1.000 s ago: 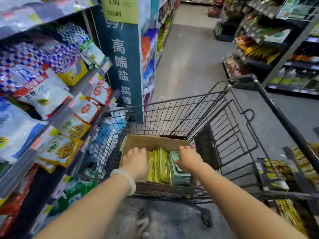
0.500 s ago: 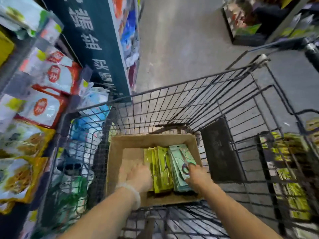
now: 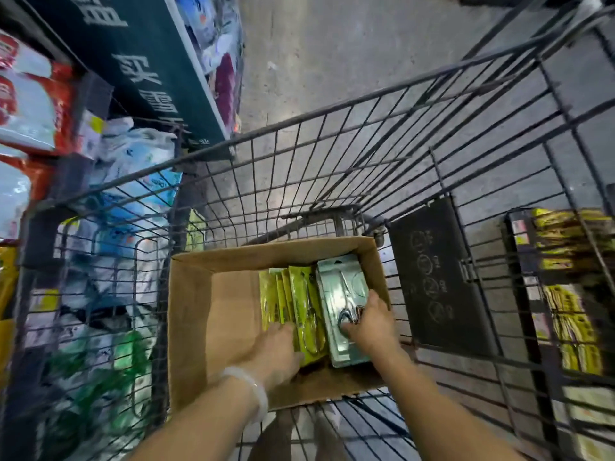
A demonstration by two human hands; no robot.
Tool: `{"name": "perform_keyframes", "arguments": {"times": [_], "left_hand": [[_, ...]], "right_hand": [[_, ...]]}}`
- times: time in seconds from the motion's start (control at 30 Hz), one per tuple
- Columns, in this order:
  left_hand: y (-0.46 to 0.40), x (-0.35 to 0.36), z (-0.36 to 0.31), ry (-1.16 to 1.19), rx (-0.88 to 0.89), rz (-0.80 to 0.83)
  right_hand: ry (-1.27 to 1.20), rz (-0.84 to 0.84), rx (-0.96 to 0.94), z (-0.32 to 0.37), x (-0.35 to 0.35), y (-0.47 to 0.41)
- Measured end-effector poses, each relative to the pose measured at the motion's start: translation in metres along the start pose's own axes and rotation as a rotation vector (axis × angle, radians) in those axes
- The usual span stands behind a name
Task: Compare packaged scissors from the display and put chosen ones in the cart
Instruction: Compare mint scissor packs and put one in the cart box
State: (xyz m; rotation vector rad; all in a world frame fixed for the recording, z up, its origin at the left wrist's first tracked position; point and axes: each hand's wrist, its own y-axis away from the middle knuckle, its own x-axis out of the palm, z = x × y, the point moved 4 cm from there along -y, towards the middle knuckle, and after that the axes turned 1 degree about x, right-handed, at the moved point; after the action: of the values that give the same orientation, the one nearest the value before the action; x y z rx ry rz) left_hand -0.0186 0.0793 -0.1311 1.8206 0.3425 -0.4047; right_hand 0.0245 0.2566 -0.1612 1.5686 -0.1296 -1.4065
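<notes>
Snack bags (image 3: 33, 104) are shelved left of the wire cart (image 3: 332, 168); in its cardboard box (image 3: 216, 311), yellow-green scissor packs (image 3: 293, 304) are touched by the loosely open left hand (image 3: 276, 354), the silver-grey pack (image 3: 342, 294) is gripped by the right hand (image 3: 369, 321).

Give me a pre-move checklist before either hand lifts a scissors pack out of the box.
1. Box sits inside the cart: ok.
2. Right hand rests on the silver pack: ok.
3. Right grip closed round the pack: cannot tell.
4. Left hand at the yellow packs: ok.
5. Left grip on one pack only: cannot tell.
6. Free room in the box's left half: ok.
</notes>
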Motion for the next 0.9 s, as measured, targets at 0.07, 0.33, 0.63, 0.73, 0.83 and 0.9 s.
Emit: {"name": "perform_keyframes", "arguments": {"times": [0.07, 0.33, 0.63, 0.73, 0.83, 0.9], "left_hand": [[-0.004, 0.001, -0.003, 0.001, -0.006, 0.008], [-0.008, 0.0, -0.007, 0.04, 0.011, 0.013], [-0.002, -0.012, -0.013, 0.562, -0.122, 0.051], [-0.003, -0.015, -0.009, 1.013, -0.185, 0.049], [-0.01, -0.021, 0.005, 1.09, -0.199, 0.011], [-0.013, -0.02, 0.016, 1.041, -0.191, 0.011]], "right_hand": [[0.055, 0.021, 0.081, -0.003, 0.006, 0.003], [0.018, -0.113, 0.088, -0.015, -0.001, 0.013], [-0.761, 0.363, 0.156, -0.002, -0.005, 0.035], [-0.817, 0.491, 0.072, 0.017, 0.005, 0.049], [-0.6, 0.325, -0.058, 0.027, 0.0, 0.035], [-0.34, 0.089, -0.116, 0.022, -0.008, 0.015]]}}
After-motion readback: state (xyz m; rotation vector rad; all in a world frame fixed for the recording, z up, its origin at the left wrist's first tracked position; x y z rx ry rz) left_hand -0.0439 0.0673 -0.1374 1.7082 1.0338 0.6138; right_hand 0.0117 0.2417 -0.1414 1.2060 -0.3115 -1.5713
